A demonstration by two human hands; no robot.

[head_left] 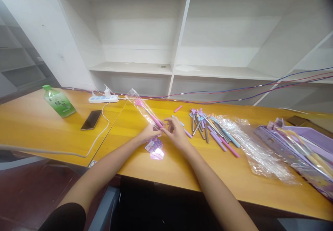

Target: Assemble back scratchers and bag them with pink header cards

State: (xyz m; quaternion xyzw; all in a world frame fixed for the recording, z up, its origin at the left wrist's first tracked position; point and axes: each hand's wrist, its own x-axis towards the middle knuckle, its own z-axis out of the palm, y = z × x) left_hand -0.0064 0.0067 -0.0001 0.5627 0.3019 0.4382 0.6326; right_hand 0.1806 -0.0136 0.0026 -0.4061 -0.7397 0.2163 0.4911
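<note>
A pink back scratcher (156,120) with a metal shaft lies inside a clear plastic sleeve (145,110), slanting up and to the left over the table. My left hand (150,133) is closed on the sleeve's lower end, by the pink handle. Close beside it, my right hand (174,129) has thumb and forefinger at the end of the handle; the fingers are curled, and whether they pinch the handle or the sleeve's mouth is too small to tell. Below the hands lie several purple printed cards (154,144) and a shiny pink one (157,154).
Several loose back scratchers (205,123) lie in a pile at right, beside clear plastic sleeves (255,147) and a purple bag of packed scratchers (299,151). At left are a green bottle (59,102), a phone (91,120), a power strip (103,99) and a white cable (100,137).
</note>
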